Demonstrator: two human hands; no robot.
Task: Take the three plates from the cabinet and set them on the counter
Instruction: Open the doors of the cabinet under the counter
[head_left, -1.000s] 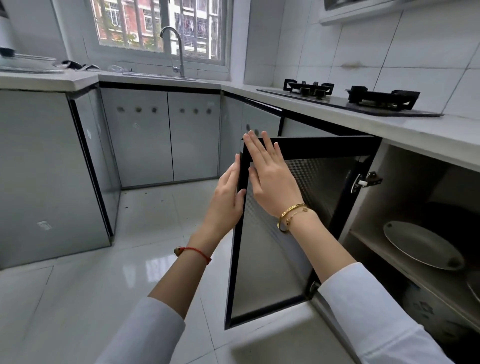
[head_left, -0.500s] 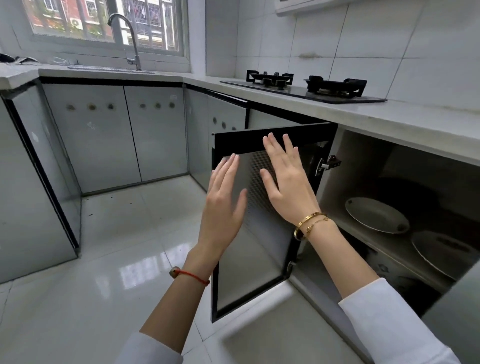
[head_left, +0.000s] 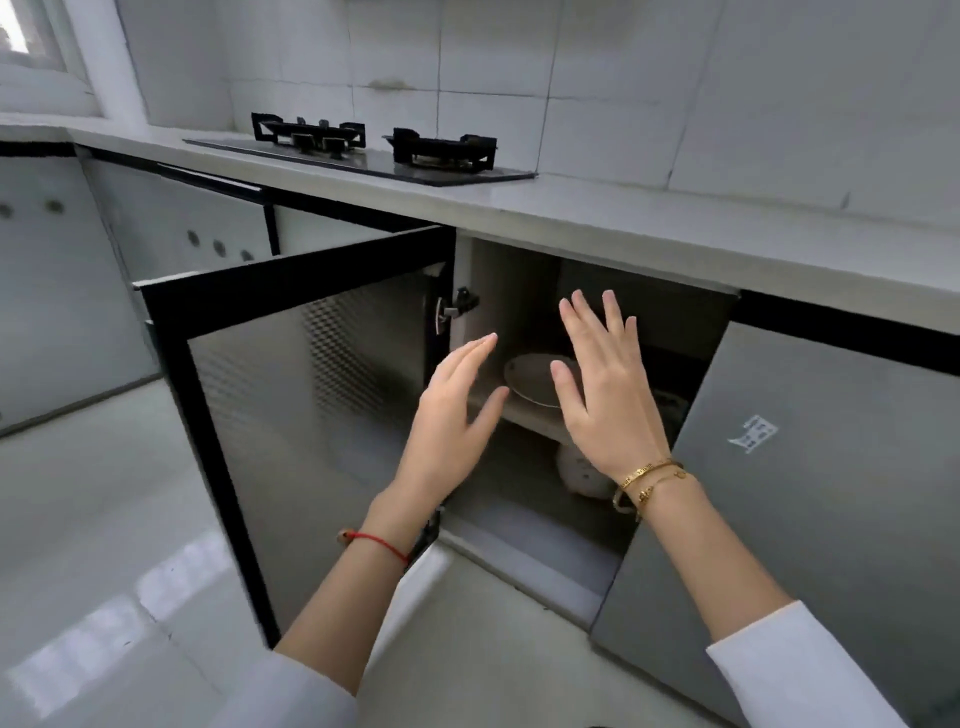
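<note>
The cabinet (head_left: 519, 306) under the counter (head_left: 649, 228) stands with its left door (head_left: 311, 405) swung wide. A white plate (head_left: 532, 382) lies on the inner shelf, partly hidden behind my right hand (head_left: 605, 395). Another plate (head_left: 670, 408) shows dimly to the right of that hand in the dark. My left hand (head_left: 452, 421) is held in front of the opening, fingers spread, holding nothing. My right hand is also spread and empty, just in front of the shelf. Neither hand touches a plate.
A white patterned pot (head_left: 579, 475) sits on the cabinet floor below the shelf. The right cabinet door (head_left: 805, 493) is closed and bears a sticker. A black gas hob (head_left: 374, 153) lies on the counter at the left. Glossy floor tiles (head_left: 104, 519) spread to the left.
Both hands have left the open door and moved right, in front of the cabinet opening. The view has swung right, so the sink and window have dropped out.
</note>
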